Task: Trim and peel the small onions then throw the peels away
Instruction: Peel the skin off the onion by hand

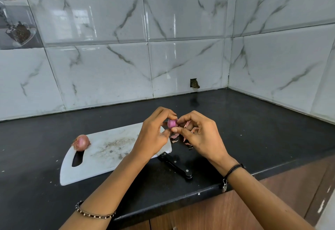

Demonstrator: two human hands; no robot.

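Note:
A small pink-purple onion (pixel 171 123) is held in the air between both hands, above the right end of the white cutting board (pixel 108 150). My left hand (pixel 154 135) pinches its left side. My right hand (pixel 199 133) grips its right side with thumb and fingertips, with a strip of peel by its fingers. Loose pink peels (pixel 178 138) lie on the black counter below the hands. A second small onion (pixel 81 142) with its skin on rests at the board's left end. A black-handled knife (pixel 176 166) lies by the board's right edge, its blade hidden under my left hand.
The black counter (pixel 253 130) runs back to a marble-tiled wall and a corner at the right. Its front edge crosses below my wrists, with brown cabinet fronts (pixel 272 202) beneath. A small dark hole (pixel 194 83) shows in the wall tile.

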